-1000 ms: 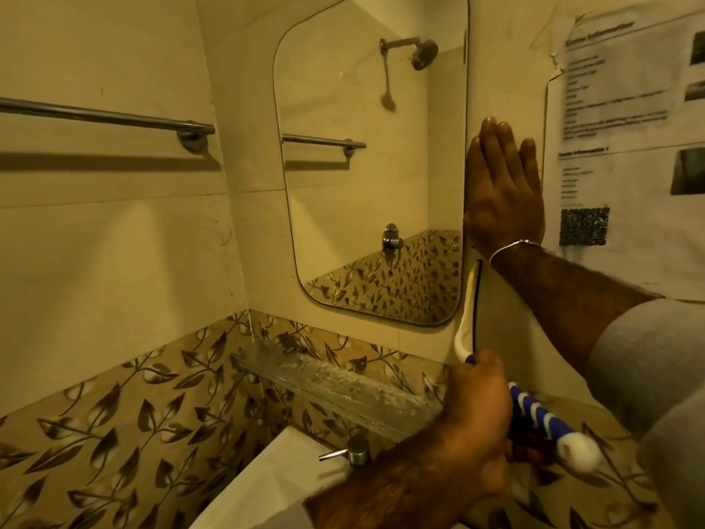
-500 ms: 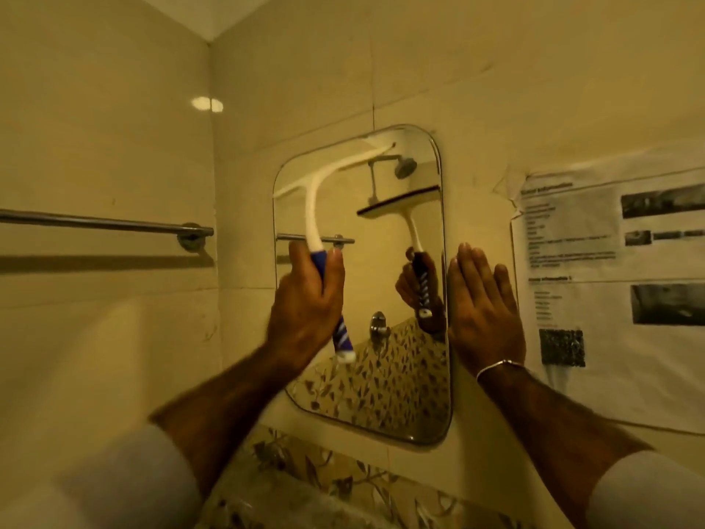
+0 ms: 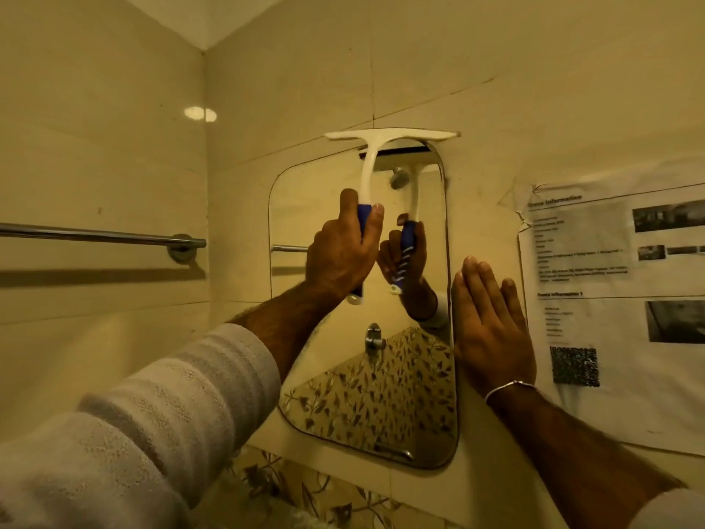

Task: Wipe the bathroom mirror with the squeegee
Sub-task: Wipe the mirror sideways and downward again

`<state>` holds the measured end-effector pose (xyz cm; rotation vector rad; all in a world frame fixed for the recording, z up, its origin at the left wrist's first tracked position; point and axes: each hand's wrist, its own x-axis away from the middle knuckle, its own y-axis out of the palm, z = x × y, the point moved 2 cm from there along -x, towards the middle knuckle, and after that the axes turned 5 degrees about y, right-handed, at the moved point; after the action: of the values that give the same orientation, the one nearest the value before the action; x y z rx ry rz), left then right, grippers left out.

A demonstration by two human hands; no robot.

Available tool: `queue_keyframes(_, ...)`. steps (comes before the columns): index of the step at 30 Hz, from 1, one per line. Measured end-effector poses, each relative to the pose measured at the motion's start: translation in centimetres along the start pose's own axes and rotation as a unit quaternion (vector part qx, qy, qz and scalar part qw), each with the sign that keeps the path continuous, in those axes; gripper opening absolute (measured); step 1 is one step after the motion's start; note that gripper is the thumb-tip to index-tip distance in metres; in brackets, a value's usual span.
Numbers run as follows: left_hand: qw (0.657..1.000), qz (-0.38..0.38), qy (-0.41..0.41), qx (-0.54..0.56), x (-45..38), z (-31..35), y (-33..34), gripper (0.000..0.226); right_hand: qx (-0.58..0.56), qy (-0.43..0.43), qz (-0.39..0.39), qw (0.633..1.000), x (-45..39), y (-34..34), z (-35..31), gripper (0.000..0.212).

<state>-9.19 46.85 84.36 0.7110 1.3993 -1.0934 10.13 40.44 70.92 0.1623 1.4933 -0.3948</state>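
A rounded rectangular mirror (image 3: 381, 376) hangs on the beige tiled wall. My left hand (image 3: 339, 253) is closed around the blue-and-white handle of a white squeegee (image 3: 389, 136). Its blade lies level across the mirror's top edge, touching the glass and the wall just above. The hand and squeegee are reflected in the mirror. My right hand (image 3: 492, 326) lies flat with fingers together on the wall along the mirror's right edge, holding nothing; a thin bracelet sits on that wrist.
A metal towel rail (image 3: 95, 236) runs along the left wall near the corner. Printed paper sheets (image 3: 610, 299) with a QR code are stuck to the wall right of the mirror. Leaf-patterned tiles (image 3: 305, 494) run below it.
My left hand lifted the squeegee from the low right of the mirror to its upper part, then levelled the blade on the top edge. My right hand stayed flat beside the mirror.
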Motion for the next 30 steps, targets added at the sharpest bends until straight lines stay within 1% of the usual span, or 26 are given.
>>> queue_keyframes(3,0.993,-0.034,0.097,0.054,-1.4,-1.2,-1.6,0.024,0.003,0.0,0.01,1.0,0.0,0.0,0.0,0.064)
queue_keyframes(5,0.985,-0.072,0.138,0.076,-2.7,-2.1,-2.9,0.018,0.003,-0.001,0.017,1.0,0.0,0.0,0.0,0.067)
queue_keyframes(8,0.97,-0.151,0.185,0.05,-4.3,-3.5,-3.7,0.016,0.003,0.0,0.019,1.0,-0.1,-0.1,0.0,0.073)
queue_keyframes(10,0.961,-0.191,0.199,0.031,-5.0,-4.3,-3.4,0.015,0.006,0.001,0.014,1.0,-0.2,-0.1,0.0,0.077)
queue_keyframes(14,0.949,-0.228,0.215,0.019,-5.7,-5.7,-2.6,0.014,0.009,0.001,0.009,1.0,-0.1,0.0,0.0,0.08)
queue_keyframes(17,0.944,-0.245,0.22,0.029,-5.6,-6.4,-2.1,0.018,0.004,-0.006,0.018,1.0,-0.1,0.0,0.0,0.072)
queue_keyframes(20,0.943,-0.262,0.201,0.034,-5.8,-7.2,-2.1,0.023,0.003,-0.005,0.015,1.0,-0.1,0.0,0.0,0.069)
queue_keyframes(23,0.943,-0.266,0.2,0.021,-6.3,-8.3,-2.9,0.016,0.001,-0.006,0.019,1.0,-0.1,0.0,0.0,0.068)
queue_keyframes(26,0.945,-0.264,0.192,-0.014,-6.8,-9.9,-4.5,0.014,0.005,-0.009,0.028,1.0,-0.1,0.0,0.0,0.069)
queue_keyframes(29,0.943,-0.274,0.181,-0.057,-7.0,-12.0,-6.4,0.027,0.014,-0.01,0.033,0.999,-0.2,-0.2,0.0,0.069)
queue_keyframes(30,0.942,-0.276,0.175,-0.07,-7.0,-13.1,-6.9,0.027,0.014,-0.011,0.033,0.999,-0.2,-0.1,0.0,0.069)
